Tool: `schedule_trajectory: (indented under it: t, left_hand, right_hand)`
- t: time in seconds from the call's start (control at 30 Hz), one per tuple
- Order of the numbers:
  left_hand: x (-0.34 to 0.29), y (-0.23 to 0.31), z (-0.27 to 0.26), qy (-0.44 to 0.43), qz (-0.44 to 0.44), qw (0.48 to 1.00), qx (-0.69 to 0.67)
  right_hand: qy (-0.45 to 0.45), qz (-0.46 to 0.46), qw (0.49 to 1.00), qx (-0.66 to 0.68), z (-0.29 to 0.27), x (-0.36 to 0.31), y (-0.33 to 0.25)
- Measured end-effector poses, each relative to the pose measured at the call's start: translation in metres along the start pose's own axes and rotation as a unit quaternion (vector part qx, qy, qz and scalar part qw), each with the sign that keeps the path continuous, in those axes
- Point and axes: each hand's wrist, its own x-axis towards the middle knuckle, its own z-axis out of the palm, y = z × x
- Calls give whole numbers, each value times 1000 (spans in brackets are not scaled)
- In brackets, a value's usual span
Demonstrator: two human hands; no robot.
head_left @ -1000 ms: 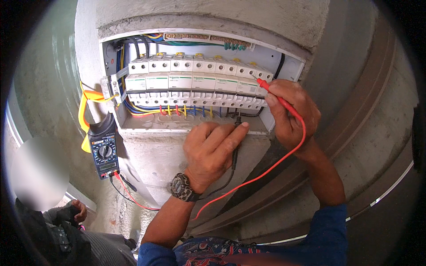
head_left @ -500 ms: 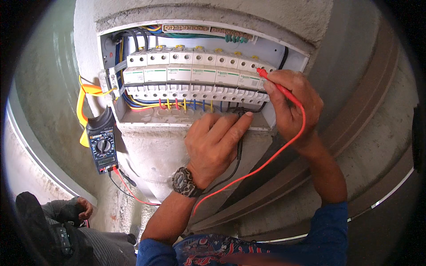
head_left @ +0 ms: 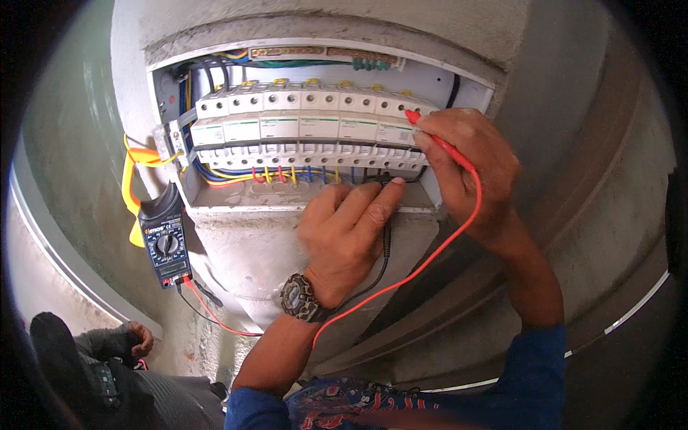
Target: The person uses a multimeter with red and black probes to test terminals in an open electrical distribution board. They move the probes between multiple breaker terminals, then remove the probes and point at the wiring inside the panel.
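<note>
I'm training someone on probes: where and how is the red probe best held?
I'd grip the red probe by its slim handle, behind the wider front end, coming from the lower right. It slants, with that front end up and left at the breaker row, and the red lead leaves its back end. The right hand holds it from that side.

Nearer now, above and below

I see the left hand (head_left: 347, 233) went up, so the black probe (head_left: 388, 231) is nearer to the lower row of the switches (head_left: 319, 127). The right hand (head_left: 484, 165) brought the red probe (head_left: 451, 151) closer to the upper row; its metal tip, visible before, is hidden.
</note>
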Motion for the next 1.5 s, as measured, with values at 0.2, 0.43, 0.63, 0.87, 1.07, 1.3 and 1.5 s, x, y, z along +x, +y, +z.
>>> schedule_trajectory:
  t: [0.2, 0.43, 0.63, 0.87, 1.07, 1.3, 1.5]
  left_hand:
    - [-4, 2, 1, -9, -5, 1000, -19]
    - [-3, 9, 2, 20, -24, 1000, 2]
    - [-7, 8, 3, 24, -26, 999, 5]
    - [-9, 8, 2, 28, -25, 999, 5]
    - [-9, 6, 3, 32, -23, 999, 2]
    - [-14, -1, -3, -5, 12, 1000, -25]
    - [-12, -1, -19, -33, 51, 996, -68]
  right_hand:
    - [-11, -7, 999, -40, -2, -6, 2]
    - [-33, 101, 994, -19, -9, -9, 2]
    - [-59, 93, 994, 12, -9, -14, 6]
    - [-52, 93, 994, -19, -11, -16, 7]
    - [-68, 79, 994, -20, -12, -11, 6]
    - [-12, 22, 999, -40, -5, -13, -7]
    - [-25, -10, 1000, 6, -26, -38, -35]
